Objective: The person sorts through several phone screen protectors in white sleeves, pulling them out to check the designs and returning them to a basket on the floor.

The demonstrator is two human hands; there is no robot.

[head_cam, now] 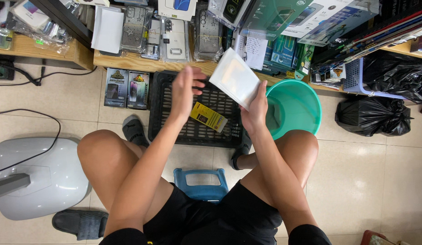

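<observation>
Now the right hand (255, 109) pinches a flat white packet (234, 78) over the black crate (174, 122), the left hand (184, 90) open-fingered just beside it, a yellow box (208, 116) lying below, green bucket (301, 104) alongside.

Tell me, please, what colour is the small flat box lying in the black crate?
Yellow with a dark panel, seen in the head view: small flat box in the black crate.

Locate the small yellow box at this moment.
In the head view, the small yellow box lies inside the black crate on the floor, below and between the left hand and right hand.
</observation>
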